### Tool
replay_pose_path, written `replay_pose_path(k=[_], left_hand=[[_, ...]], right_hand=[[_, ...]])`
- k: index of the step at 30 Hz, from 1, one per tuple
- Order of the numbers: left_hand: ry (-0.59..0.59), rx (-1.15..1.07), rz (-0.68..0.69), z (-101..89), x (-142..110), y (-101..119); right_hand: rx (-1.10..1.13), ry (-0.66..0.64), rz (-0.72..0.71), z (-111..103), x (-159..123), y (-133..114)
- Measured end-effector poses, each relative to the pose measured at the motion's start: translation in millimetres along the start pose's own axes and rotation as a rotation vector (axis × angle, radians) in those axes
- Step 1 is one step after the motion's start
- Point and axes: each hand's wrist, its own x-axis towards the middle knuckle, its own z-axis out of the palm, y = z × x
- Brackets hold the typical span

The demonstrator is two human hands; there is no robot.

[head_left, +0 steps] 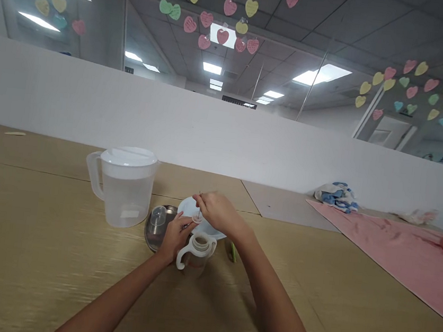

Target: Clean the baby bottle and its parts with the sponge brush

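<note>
Our forearms [112, 296] frame an open 2-handled bottle [197, 259]; left hand [174, 235] pinches a small ring [196, 219], right hand [217, 210] a thin, near-upright stick [199, 213]; left, metal tray [152, 242] holds 1 clear cup [157, 219].

I couldn't make out the small round piece [197, 219] in left hand [175, 233], too tiny. Right hand [216, 209] hid part of the pale plate [186, 205]. Pink cloth [391, 254] ran out of sight rightward; heart notes [230, 7] were unreadable.

Seemingly an office, ceiling light panels [322, 75], glass partition [171, 48], heart-shaped notes [230, 7]
</note>
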Motion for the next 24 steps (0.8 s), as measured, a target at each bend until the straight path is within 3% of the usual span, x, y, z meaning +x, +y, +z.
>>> replay_pose_path(k=[7, 16, 24], left_hand=[[-0.009, 0.025, 0.009, -0.5, 2, 1], [-0.009, 0.004, 0.002, -1.7, 3, 1], [0.073, -0.114, -0.066, -3.7, 5, -5]], right_hand=[[-0.123, -0.070, -0.095, 12, 0, -5], [-0.199, -0.149, -0.050, 19, 3, -4], [0.082, -0.043, 0.060, -2, -5, -19]])
